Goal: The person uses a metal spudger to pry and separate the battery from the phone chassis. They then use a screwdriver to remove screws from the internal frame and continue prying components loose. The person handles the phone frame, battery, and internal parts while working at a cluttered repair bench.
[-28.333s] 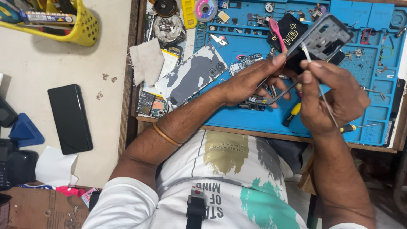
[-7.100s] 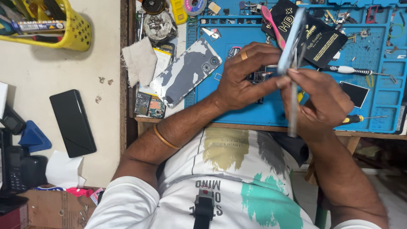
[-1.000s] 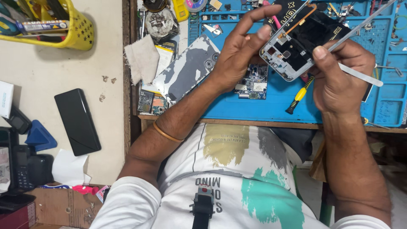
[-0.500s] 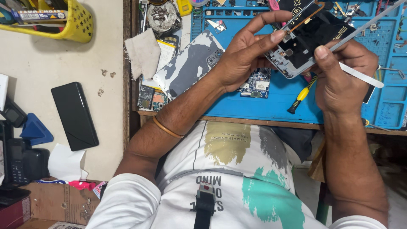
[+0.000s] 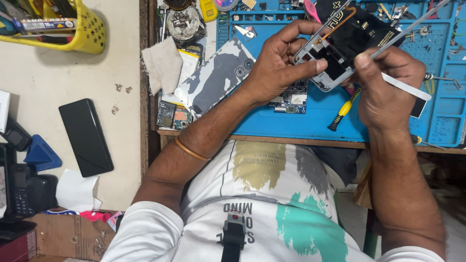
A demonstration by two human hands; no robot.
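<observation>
Phone frame (image 5: 335,51) is held up over the blue mat (image 5: 291,121), above the loose circuit board (image 5: 291,99). Open side faces the camera, black inner cavity visible.

Left hand (image 5: 276,68): grip closed on the frame's lower-left edge, thumb across the front rim, fingers behind.

Right hand (image 5: 388,87): grip closed on a thin metal tool (image 5: 407,22) and a white flat stick (image 5: 405,87); thumb pressing the frame's right edge. The metal tool runs up and right from the frame.

Change over the last second: frame has shifted slightly right and up, tilt nearly the same. Left thumb has slid further across the rim. Right hand keeps the same hold. Seven seconds back the frame was edge-on; now it's turned open-face up. Reads as inspection or working inside the cavity, not reassembly yet.

Left of the frame: grey patterned back cover (image 5: 213,80) on the mat edge. Below the frame: yellow-handled screwdriver (image 5: 342,112). Far left of the frame: black phone (image 5: 86,137) on the worktop (image 5: 111,58).
</observation>
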